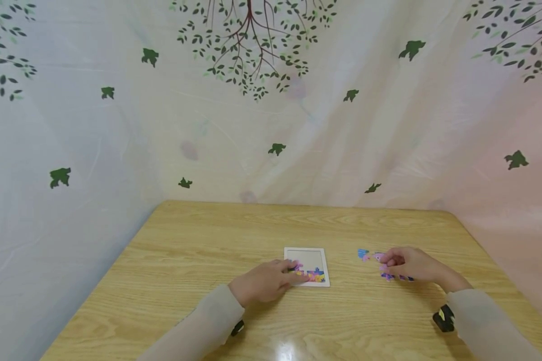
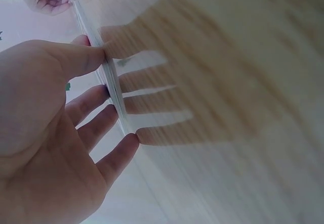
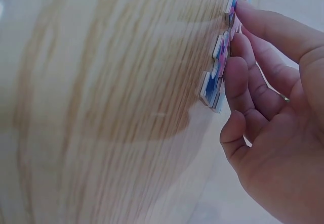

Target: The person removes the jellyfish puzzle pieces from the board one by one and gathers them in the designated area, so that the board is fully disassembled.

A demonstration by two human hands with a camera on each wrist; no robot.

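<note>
A small white puzzle tray [image 1: 326, 268] lies on the table, with several joined colourful pieces [image 1: 316, 276] along its near side. My left hand [image 1: 271, 281] rests over the tray's left part, its spread fingers reaching onto the pieces and hiding some of them. In the left wrist view the left hand [image 2: 66, 118] shows thumb and fingers apart, fingertips down at the surface. Right of the tray, my right hand [image 1: 413, 264] pinches a pink puzzle piece among loose pieces [image 1: 363, 253]. In the right wrist view, thumb and fingertips of the right hand [image 3: 273, 87] meet at the pieces [image 3: 215, 75].
The wooden table [image 1: 198, 240] extends around the tray and loose pieces. Behind it hangs a pale curtain [image 1: 235, 125] printed with leaves and branches. A black wrist device [image 1: 443, 318] sits under the right sleeve.
</note>
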